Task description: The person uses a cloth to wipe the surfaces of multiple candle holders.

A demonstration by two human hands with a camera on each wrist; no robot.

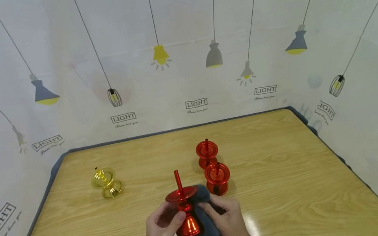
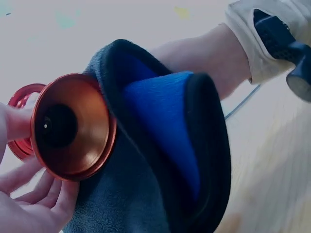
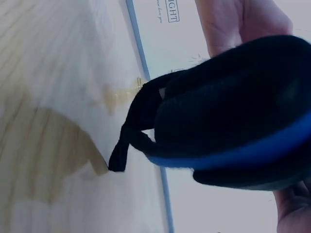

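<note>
In the head view, my left hand (image 1: pixel 157 232) grips a shiny red metal candlestick (image 1: pixel 190 226), with a wide dish and a thin upright spike. Its hollow base (image 2: pixel 92 128) faces the left wrist camera. My right hand (image 1: pixel 232 221) pinches a dark blue-grey cloth (image 1: pixel 205 221) and holds it against the candlestick's right side. The cloth (image 2: pixel 126 199) hangs in folds in the left wrist view, with a bright blue inner face. Dark folds of the cloth (image 3: pixel 218 111) hide most of the right fingers in the right wrist view.
Two more red candlesticks, a rear one (image 1: pixel 206 150) and a nearer one (image 1: pixel 217 174), stand close together just beyond the hands. A gold candlestick (image 1: pixel 112 189) stands at the left of the wooden table (image 1: pixel 286 161). A lamp-printed curtain (image 1: pixel 184 83) surrounds the table's back and sides.
</note>
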